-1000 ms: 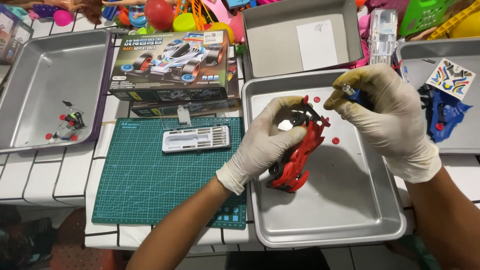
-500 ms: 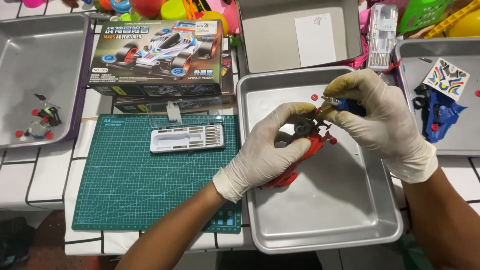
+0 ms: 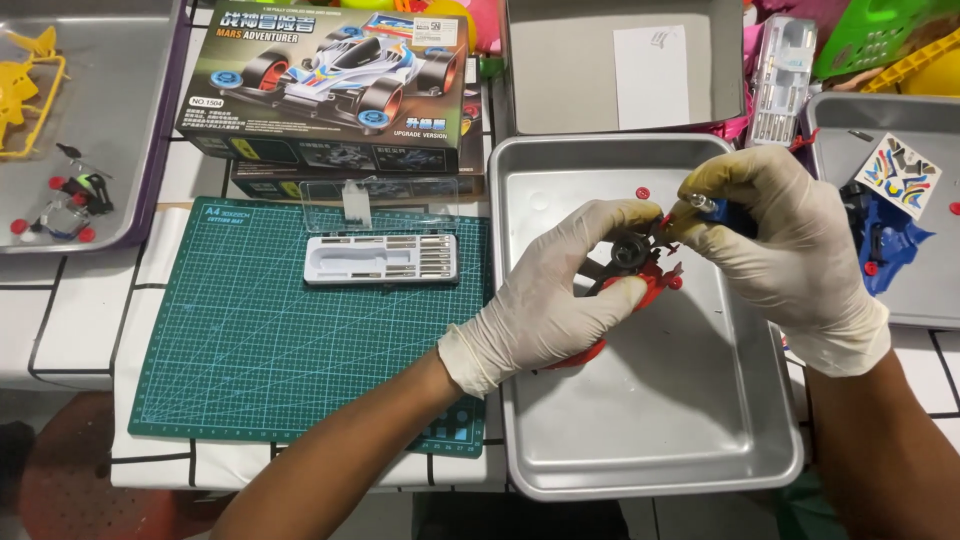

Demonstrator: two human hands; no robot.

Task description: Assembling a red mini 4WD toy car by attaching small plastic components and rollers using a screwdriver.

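A tiled counter crowded with trays. Over the steel tray, the left hand has its grip clenched round the red toy car chassis; the right hand pinches a small screwdriver at it. The chassis looks light, stiff and brittle: best held by its sides. There is room inside the tray's raised rim.

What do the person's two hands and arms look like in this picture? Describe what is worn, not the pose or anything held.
The left hand and the right hand each wear a thin, pale cream disposable glove, close-fitting and slightly wrinkled. Each glove ends in a rolled cuff at the wrist. Past the cuffs both forearms are bare: no sleeves, watch or bands show. The gloves carry no markings.
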